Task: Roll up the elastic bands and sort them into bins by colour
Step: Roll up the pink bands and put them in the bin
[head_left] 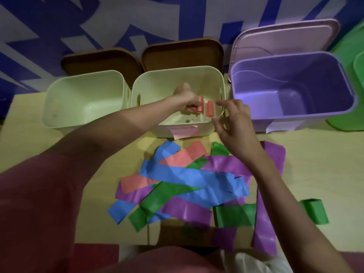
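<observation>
Just inside the middle cream bin (149,83), the left hand (187,99) has its grip closed around a rolled pink band (259,106)... rather, its curled fingers hold a rolled pink band (200,104) that stands roughly upright over the bin's floor. Right beside it, a second pink roll (209,108) sits upright near the bin's right front corner; whether anything touches it cannot be told. The right hand (234,125) hovers at that same corner, over the bin's front rim, with its grip loose and wide, fingers spread and lightly bent, holding nothing. To the left of this bin stands another cream bin (59,99), and to the right a larger purple bin (325,107); a green bin (354,123) shows only at the far right edge. Behind the bins lean two brown lids (183,54) and a pale pink lid (283,38), against a blue and white patterned wall (59,22). In front of the bins, on the yellowish surface (315,164), lies a loose pile of flat bands, overlapping one another: blue bands (189,174), pink bands (183,156), green bands (167,194) and purple bands (226,162). A folded green band (314,211) lies apart from the pile on the right. One long purple band (264,223) runs toward the near edge beneath the right forearm.
</observation>
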Available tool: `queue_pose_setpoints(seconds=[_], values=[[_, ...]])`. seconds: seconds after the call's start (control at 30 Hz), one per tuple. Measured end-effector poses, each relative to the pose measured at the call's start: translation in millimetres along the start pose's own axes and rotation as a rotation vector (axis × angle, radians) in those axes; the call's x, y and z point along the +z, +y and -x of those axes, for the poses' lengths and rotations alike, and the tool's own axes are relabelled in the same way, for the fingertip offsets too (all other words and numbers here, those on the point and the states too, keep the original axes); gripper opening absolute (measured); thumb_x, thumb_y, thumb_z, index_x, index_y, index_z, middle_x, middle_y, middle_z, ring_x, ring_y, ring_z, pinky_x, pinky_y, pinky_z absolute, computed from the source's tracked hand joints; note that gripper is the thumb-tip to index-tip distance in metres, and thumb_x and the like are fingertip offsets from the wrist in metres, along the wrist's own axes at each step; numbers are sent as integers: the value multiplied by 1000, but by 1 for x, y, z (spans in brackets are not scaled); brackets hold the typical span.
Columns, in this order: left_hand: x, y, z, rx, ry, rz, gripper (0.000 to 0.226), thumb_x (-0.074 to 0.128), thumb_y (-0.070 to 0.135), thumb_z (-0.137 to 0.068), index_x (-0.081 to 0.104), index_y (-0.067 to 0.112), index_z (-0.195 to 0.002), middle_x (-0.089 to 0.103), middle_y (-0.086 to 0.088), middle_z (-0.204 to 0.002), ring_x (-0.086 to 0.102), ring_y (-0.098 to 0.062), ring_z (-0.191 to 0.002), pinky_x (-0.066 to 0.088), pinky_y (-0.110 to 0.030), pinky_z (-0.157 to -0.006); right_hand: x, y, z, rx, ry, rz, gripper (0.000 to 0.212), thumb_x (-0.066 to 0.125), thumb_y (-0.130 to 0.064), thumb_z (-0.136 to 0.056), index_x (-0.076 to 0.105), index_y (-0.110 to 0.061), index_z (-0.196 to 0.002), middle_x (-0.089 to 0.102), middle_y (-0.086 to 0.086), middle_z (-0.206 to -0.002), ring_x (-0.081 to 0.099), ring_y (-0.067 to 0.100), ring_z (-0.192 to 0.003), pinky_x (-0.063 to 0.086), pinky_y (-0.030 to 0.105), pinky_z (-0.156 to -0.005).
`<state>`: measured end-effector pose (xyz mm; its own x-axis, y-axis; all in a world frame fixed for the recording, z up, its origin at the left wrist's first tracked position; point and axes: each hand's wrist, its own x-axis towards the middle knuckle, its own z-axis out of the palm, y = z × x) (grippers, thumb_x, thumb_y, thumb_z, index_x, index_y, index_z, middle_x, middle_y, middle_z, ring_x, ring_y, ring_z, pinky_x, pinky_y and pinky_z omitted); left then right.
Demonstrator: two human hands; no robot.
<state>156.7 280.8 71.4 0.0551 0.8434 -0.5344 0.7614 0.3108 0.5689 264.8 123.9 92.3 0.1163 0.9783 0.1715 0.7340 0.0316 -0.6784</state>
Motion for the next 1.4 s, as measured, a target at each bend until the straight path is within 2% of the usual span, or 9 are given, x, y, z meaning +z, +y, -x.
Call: queue_pose_setpoints(seconds=[0.53,0.77,0.87,0.93,1.03,1.13,1.23,1.3,1.4], values=[[14,-9,-20,-37,-95,-101,15,70,9,-85,62,-2,-78,68,-14,-65,65,-19,-52,60,-33,-58,0,-5,-1,34,9,4,39,62,-11,-88,53,-6,-126,52,17,-120,47,35,-109,32,30,-90],[-21,-9,-11,3,-177,-56,38,80,27,-76,53,4,-89,69,-11,-77,59,-20,-59,47,-30,-50,-2,-13,13,10,125,-23,36,60,-8,-87,55,-6,-123,52,15,-115,49,34,-107,26,20,-86],[-40,-15,9,141,-63,29,34,71,27,-86,59,1,-104,72,-6,-89,68,-15,-72,54,-30,-64,-7,-28,24,-32,228,-133,32,58,-8,-88,56,-5,-121,51,10,-109,53,26,-101,39,27,-87],[-48,-26,37,299,58,85,21,64,25,-90,65,7,-100,72,-3,-88,68,-13,-73,53,-27,-66,-8,-38,32,-99,270,-198,28,57,-7,-91,57,-4,-118,50,3,-107,55,22,-98,45,31,-85],[-51,-53,91,545,168,224,12,61,18,-91,65,7,-95,70,-6,-81,64,-10,-61,48,-20,-57,0,-47,45,-167,236,-280,24,56,-2,-92,58,-3,-116,52,0,-102,57,14,-86,46,21,-75],[-51,-91,137,662,166,329,7,61,10,-91,64,3,-92,67,-12,-74,59,-6,-56,50,-23,-57,18,-50,59,-214,133,-287,23,55,1,-91,59,-3,-114,54,5,-98,55,9,-78,43,14,-69],[-44,-134,154,595,165,339,11,60,3,-91,63,11,-84,64,-8,-66,53,-6,-49,46,-21,-53,42,-39,71,-201,63,-243,19,55,-1,-90,62,-6,-108,55,7,-99,53,7,-75,45,18,-68],[-39,-163,149,486,186,287,18,61,5,-89,63,18,-77,64,-4,-64,53,-6,-50,46,-23,-56,61,-23,75,-95,49,-178,18,55,-4,-88,63,-7,-104,54,9,-100,55,10,-77,51,31,-72],[-39,-205,133,334,255,0,5,67,15,-84,66,17,-80,64,2,-68,60,-10,-64,47,-27,-65,82,-2,74,21,23,-134,24,57,-4,-81,64,-4,-104,55,14,-102,61,27,-84,53,45,-77]])
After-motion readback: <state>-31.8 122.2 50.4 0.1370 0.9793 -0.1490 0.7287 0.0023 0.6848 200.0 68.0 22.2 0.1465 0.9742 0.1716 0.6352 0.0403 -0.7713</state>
